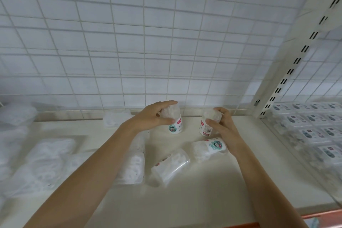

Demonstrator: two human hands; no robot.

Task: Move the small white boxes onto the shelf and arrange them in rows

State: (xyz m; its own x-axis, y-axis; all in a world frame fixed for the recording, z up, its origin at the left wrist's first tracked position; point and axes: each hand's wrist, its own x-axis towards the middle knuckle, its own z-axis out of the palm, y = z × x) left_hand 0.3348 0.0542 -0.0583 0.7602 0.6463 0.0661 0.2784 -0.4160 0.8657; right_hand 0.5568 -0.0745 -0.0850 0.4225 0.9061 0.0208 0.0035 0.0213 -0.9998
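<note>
While both hands worked near the wire grid backing [148, 42], each gripped one small container standing upright on the shelf [203, 190]. The left hand [149, 116] curled its fingers and thumb around the top of the left container [174, 120], just in front of the grid. The right hand [222, 126] wrapped the upper half of the right container [208, 122], a little nearer to the camera than its twin and well apart from it. Two more containers lay on their sides farther from the grid: one with a cartoon label [211, 147] just under the right wrist, and a clear one [170, 164] beside it. Soft white packets [46, 157] lay heaped to the left of the grid's span, blurred.

The containers looked like thin clear plastic tubs stuffed with white filling, so probably light, fairly stiff but easily dented, with smooth walls that might slip. Gripping around the upper rim or lid, as both hands did, seemed the safest hold; squeezing the middle might buckle the wall. Being tall and light, they would likely tip if nudged while being lined up.
</note>
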